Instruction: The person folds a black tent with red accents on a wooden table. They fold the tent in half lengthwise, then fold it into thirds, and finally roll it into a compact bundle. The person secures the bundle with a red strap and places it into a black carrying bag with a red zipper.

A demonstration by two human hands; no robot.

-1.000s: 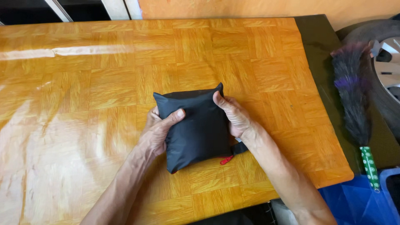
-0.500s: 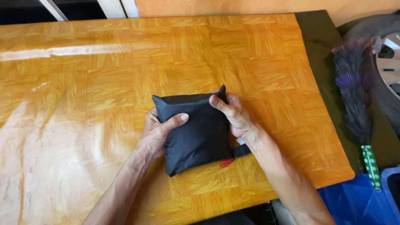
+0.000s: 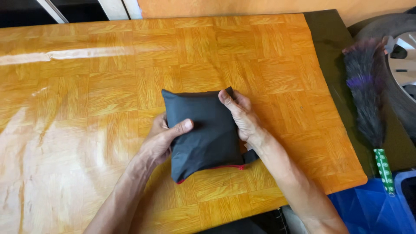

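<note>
A folded black fabric bundle (image 3: 203, 130) with a thin red edge along its near side lies on the glossy orange wooden table (image 3: 108, 73). My left hand (image 3: 162, 141) grips its left side, thumb on top and fingers underneath. My right hand (image 3: 240, 115) holds its right upper corner, thumb pressed on the fabric. A short black strap end sticks out under my right wrist.
A feather duster (image 3: 368, 99) with dark and purple feathers and a green handle lies to the right, beyond the table's right edge. A car wheel (image 3: 398, 65) stands at the far right. A blue tub (image 3: 372, 208) sits at the lower right.
Both hands have kept hold of the bundle. The red edge along the near side shows more now, and the bundle looks flatter and squarer.
</note>
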